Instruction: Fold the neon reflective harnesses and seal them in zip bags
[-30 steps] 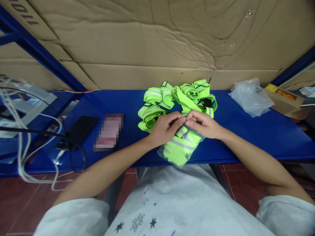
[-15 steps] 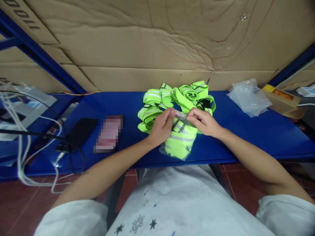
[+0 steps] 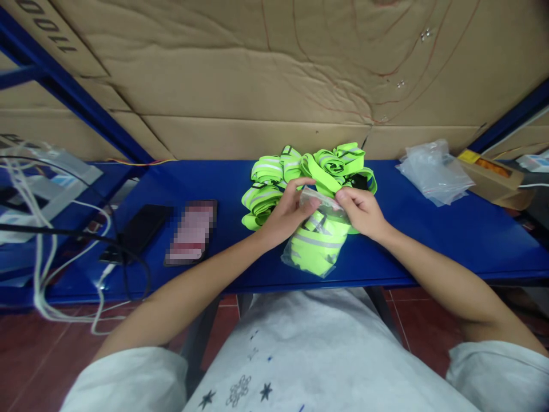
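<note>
Head view: clear bag between left hand, right hand; both pinching its top edge.

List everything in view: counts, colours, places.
filled bag: one, clear with lime contents, between hands
straps: several, lime, behind hands
clear bags: several, colourless, back right
cardboard box: one, brown, beside clear bags
phone: one, pinkish screen, left of hands
flat device: one, black, left of phone
cables: several, white and black, far left
frame bars: several, blue, both sides
table: one, blue, centre
cardboard backing: count unclear, brown, back
floor: one, red, below table
shirt: one, pale, bottom centre
left hand: one, at filled bag's mouth
right hand: one, pinching filled bag's mouth
</note>
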Demonstrator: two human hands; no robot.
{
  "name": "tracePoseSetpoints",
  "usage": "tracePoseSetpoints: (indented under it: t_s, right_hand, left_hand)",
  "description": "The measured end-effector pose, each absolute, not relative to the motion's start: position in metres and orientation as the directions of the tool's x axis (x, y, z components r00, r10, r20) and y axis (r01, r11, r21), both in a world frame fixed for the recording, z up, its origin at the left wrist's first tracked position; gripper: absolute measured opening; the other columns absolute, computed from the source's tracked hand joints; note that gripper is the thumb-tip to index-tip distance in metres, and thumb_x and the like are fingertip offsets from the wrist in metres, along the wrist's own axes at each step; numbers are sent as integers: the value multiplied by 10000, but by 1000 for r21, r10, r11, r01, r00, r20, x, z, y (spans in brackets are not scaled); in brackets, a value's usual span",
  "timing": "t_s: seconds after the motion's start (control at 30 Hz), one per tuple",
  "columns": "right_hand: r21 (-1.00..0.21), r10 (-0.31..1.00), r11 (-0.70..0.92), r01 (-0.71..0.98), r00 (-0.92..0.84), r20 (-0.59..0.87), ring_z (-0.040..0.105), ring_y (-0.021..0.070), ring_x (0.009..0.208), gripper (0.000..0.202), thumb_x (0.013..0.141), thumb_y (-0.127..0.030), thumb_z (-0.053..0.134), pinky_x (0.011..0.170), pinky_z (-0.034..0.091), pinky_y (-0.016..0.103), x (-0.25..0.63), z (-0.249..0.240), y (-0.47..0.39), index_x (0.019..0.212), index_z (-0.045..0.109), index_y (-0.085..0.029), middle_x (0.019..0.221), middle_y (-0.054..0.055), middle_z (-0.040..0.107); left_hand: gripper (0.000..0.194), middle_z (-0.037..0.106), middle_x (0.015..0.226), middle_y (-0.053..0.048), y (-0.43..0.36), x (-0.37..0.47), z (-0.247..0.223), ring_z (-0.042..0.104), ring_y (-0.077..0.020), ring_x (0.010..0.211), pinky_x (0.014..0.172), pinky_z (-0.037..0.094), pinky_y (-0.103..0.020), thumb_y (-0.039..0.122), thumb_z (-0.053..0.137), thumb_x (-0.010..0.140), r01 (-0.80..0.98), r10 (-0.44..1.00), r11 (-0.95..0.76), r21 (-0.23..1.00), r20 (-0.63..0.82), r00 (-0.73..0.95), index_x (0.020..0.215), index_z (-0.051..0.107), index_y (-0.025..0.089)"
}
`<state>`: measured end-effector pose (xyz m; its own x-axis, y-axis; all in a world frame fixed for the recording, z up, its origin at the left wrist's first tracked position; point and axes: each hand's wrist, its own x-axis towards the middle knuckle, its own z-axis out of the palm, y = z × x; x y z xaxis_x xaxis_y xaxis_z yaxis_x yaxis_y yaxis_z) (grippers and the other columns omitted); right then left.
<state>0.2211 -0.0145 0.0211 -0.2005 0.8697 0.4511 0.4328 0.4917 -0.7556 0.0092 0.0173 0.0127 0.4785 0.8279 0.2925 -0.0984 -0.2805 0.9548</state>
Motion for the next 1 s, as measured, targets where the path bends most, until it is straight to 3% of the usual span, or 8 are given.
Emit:
tracePoseSetpoints:
  t_s: [0.13,0.23,0.4,0.53,0.63,0.77,0.9,1.0]
  right_hand:
    - [-809,892,422,409,-26,452,438,99,572,607,974,-699,535,549,345,259,226,27,-12,675,602,-175,613,5,548]
    - [-821,897,403,404,4,442,450,100,574,613,978,-711,513,556,377,255,229,25,-7,696,611,-176,624,6,557]
    - [-939,966,250,235,-1,257,525,127,583,584,959,-787,436,468,433,255,227,14,-6,1009,634,-240,836,16,623]
    - [-940,953,293,176,-138,271,674,212,1035,680,894,-788,572,803,611,318,221,12,-9,1360,506,-297,1269,66,656]
    - [-923,910,337,185,-315,269,608,277,1284,825,859,-767,641,1034,570,406,217,12,-13,1474,460,-247,1391,115,630]
    - [-922,922,315,227,-303,241,692,300,1146,720,825,-697,713,984,596,453,217,17,-14,1327,617,-190,1269,139,711]
    - [-887,934,357,295,-123,335,682,291,1206,502,866,-585,711,988,563,453,246,35,-2,1266,637,-290,1308,107,709]
    - [-667,792,389,635,139,595,642,269,1263,523,918,-561,624,989,537,439,288,46,16,1362,565,-291,1400,150,640]
  left_hand:
    - [902,641,1230,-46,15,10,10,641,-194,1091,917,533,-305,520,909,708,-166,759,-41,985,139,636,1410,389,296]
    - [794,609,1335,-70,14,13,6,592,-233,1251,1042,502,-341,379,941,680,-136,767,-32,990,111,632,1312,478,253]
    - [775,663,1192,-45,15,15,4,649,-231,1133,989,538,-363,363,943,671,-234,850,3,972,121,513,1292,493,253]
    - [756,668,1150,-22,15,14,8,661,-199,1073,981,551,-350,410,928,709,-344,911,-104,933,228,345,1297,470,279]
    - [701,658,1209,-25,13,15,9,658,-200,1112,982,563,-348,449,888,765,-386,923,-162,908,278,265,1293,453,297]
    - [730,610,1328,-50,13,19,5,625,-220,1212,1054,533,-365,496,856,799,-364,912,-222,905,325,252,1343,410,303]
    - [710,544,1385,-101,10,21,-4,655,-203,1108,935,565,-347,585,729,885,-270,880,-230,935,318,352,1423,373,287]
    - [511,573,1338,-111,1,22,-10,670,-177,1053,862,555,-304,465,689,935,-71,812,-260,963,258,524,1353,495,243]
